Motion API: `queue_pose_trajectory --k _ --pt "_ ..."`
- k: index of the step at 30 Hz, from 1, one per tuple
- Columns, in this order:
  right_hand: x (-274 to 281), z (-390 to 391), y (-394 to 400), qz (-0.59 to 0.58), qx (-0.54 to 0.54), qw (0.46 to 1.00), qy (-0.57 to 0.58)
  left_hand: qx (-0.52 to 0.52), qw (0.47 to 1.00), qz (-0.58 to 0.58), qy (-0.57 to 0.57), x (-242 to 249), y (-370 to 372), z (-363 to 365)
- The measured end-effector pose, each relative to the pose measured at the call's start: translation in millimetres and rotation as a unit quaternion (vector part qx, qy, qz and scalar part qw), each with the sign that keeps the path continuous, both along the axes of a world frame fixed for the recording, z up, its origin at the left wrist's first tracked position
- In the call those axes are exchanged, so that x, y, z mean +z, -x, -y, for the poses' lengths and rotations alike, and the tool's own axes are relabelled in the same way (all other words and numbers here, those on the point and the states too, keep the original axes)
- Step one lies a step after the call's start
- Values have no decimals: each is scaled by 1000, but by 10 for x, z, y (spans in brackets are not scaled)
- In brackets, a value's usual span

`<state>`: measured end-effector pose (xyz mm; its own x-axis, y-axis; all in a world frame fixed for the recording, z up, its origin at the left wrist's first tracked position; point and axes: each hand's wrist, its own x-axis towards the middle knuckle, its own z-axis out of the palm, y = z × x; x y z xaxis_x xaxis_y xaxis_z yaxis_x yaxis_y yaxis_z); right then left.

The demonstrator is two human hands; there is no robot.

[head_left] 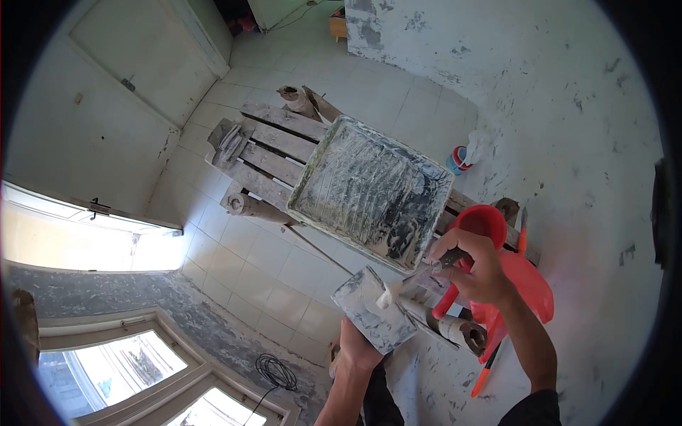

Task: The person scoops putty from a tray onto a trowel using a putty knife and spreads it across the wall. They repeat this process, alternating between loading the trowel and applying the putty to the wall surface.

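Note:
My left hand (357,346) is closed beneath a square plaster hawk (362,309), which is smeared grey and white. A lump of white filler (388,295) sits at the hawk's right side. My right hand (477,264) grips a putty knife (424,275), its blade angled down-left toward the filler. Just beyond both hands, a large rectangular tray (355,184) coated with streaky grey-white plaster rests on a slatted wooden bench (273,167). A red plastic dipper (490,218) stands beside my right hand, partly covered by it.
A red plastic bag (529,284) and orange-handled tools (483,380) lie at the right. A small blue and red tub (458,162) stands on the tiled floor near the patchy wall (561,106). Coiled black cable (275,371) hangs by the windows; a door (121,92) is at left.

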<state>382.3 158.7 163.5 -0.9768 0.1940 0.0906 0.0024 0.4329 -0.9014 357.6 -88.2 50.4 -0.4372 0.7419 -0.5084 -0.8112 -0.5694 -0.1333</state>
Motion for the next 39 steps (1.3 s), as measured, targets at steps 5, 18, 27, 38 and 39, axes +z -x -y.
queue_pose_trajectory --k 5,18,27,38,39 --pt "-369 485 -289 -187 -90 975 -80 -19 995 29 -92 628 55 -12" --pt "-933 221 -470 -247 -307 915 -86 26 999 44 16 713 2 224" --pt "-1165 -862 570 122 -50 949 -287 7 967 -160 196 -669 219 -123" --pt "-1719 -928 928 147 159 897 -385 34 993 -101 58 -868 309 -348" --pt "-1731 -852 942 147 159 897 -385 27 993 -102 54 -868 303 -350"
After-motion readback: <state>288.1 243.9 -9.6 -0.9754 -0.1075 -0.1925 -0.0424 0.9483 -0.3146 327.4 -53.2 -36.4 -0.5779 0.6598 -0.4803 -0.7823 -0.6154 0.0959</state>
